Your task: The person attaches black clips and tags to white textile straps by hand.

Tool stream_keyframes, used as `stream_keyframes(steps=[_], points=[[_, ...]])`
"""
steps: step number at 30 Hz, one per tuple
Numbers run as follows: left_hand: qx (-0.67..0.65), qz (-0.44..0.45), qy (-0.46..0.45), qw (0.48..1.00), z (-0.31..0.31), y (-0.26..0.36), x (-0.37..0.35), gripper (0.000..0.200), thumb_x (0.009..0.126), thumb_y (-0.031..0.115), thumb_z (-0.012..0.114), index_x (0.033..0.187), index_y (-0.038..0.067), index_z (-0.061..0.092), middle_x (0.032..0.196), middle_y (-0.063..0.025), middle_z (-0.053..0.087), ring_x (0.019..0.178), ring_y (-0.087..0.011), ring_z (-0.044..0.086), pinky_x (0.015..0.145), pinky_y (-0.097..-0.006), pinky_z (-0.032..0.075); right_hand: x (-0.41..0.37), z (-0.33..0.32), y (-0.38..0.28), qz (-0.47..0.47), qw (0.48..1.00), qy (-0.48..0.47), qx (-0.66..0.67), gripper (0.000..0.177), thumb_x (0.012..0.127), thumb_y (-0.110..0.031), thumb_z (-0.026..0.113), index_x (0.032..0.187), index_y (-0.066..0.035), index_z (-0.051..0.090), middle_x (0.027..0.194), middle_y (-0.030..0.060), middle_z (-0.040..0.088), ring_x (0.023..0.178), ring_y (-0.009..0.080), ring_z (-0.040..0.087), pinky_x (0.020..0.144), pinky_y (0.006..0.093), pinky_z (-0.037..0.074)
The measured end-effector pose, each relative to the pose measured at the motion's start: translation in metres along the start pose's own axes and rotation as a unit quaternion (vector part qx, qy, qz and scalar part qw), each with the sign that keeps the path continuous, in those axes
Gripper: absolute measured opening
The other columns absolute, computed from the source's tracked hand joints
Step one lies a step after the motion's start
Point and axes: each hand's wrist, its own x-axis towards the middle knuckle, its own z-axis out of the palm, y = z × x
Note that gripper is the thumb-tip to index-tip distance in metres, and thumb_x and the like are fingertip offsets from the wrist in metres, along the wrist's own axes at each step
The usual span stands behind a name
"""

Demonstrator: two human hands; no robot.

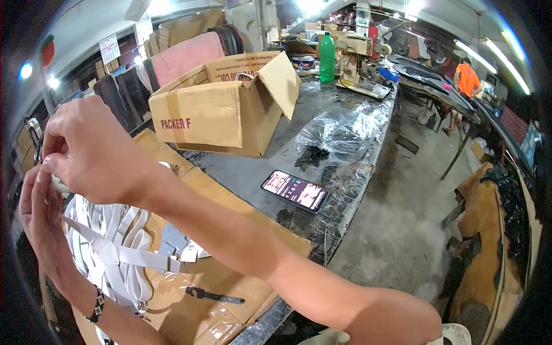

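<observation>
1. Meeting at the far left, above the white straps: right hand over left hand, fingertips touching or nearly so.
2. Curling the right fingers inward, thumb near forefinger, in a narrow pinch; cannot tell of anything caught inside.
3. Pointing the left fingers upward, close together, just under the right ones; cannot tell the hold here, with the palm side partly hidden.
4. Lying below the grip, looped in a heap on the cardboard sheet: white straps, with one flat band slanting up to the left wrist, contact unclear.
5. Resting right of the heap: grey tags and, closer to the camera, a slim dark tool.
6. Standing farther off on the table: open carton, near a lit phone.
</observation>
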Motion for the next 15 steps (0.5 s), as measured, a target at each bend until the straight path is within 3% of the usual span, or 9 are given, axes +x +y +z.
stream_keyframes(steps=[3, 6, 8, 12, 15], points=[[-0.009, -0.005, -0.028, 1.000, -0.010, 0.001, 0.000, 0.024, 0.103, 0.022, 0.061, 0.116, 0.003, 0.067, 0.107, -0.0013, 0.066, 0.096, -0.0064, 0.061, 0.084, -0.0231, 0.048, 0.001, 0.001, 0.001, 0.023, 0.999, -0.036, 0.003, 0.012, 0.070, -0.008, 0.073, 0.072, 0.004, 0.072, 0.072, 0.0213, 0.067, 0.073, 0.0362, 0.066, 0.069, 0.0421, 0.052], [-0.021, 0.014, -0.018, 1.000, -0.004, 0.002, -0.002, 0.025, 0.102, 0.018, 0.063, 0.117, -0.001, 0.067, 0.087, 0.0039, 0.057, 0.075, -0.0013, 0.045, 0.067, -0.0196, 0.034, 0.002, -0.001, 0.001, -0.014, 0.998, -0.049, 0.021, 0.012, 0.069, -0.008, 0.074, 0.070, 0.004, 0.072, 0.072, 0.0201, 0.068, 0.074, 0.0360, 0.066, 0.070, 0.0428, 0.052], [-0.005, 0.045, -0.024, 0.999, -0.004, 0.001, -0.004, 0.026, 0.101, 0.016, 0.064, 0.118, -0.003, 0.066, 0.078, 0.0065, 0.054, 0.063, 0.0014, 0.037, 0.058, -0.0174, 0.027, 0.003, 0.007, 0.006, -0.024, 0.999, -0.033, 0.014, 0.011, 0.066, -0.012, 0.073, 0.068, -0.001, 0.074, 0.074, 0.0187, 0.068, 0.076, 0.0386, 0.066, 0.074, 0.0469, 0.053], [-0.039, 0.027, -0.015, 0.999, -0.004, 0.001, -0.005, 0.025, 0.102, 0.014, 0.062, 0.120, -0.003, 0.064, 0.082, 0.0058, 0.057, 0.063, 0.0014, 0.038, 0.058, -0.0168, 0.029, 0.003, 0.010, 0.009, -0.041, 0.998, -0.039, 0.005, 0.012, 0.066, -0.017, 0.071, 0.066, -0.005, 0.074, 0.074, 0.0178, 0.068, 0.077, 0.0397, 0.066, 0.075, 0.0496, 0.054], [-0.088, -0.001, 0.038, 0.995, 0.007, 0.002, -0.003, 0.026, 0.102, 0.012, 0.061, 0.123, -0.003, 0.064, 0.086, 0.0043, 0.060, 0.063, 0.0010, 0.040, 0.058, -0.0164, 0.032, 0.005, 0.003, 0.007, -0.078, 0.995, -0.050, -0.031, 0.018, 0.072, -0.018, 0.073, 0.071, 0.000, 0.074, 0.072, 0.0193, 0.068, 0.076, 0.0363, 0.067, 0.074, 0.0446, 0.053]])
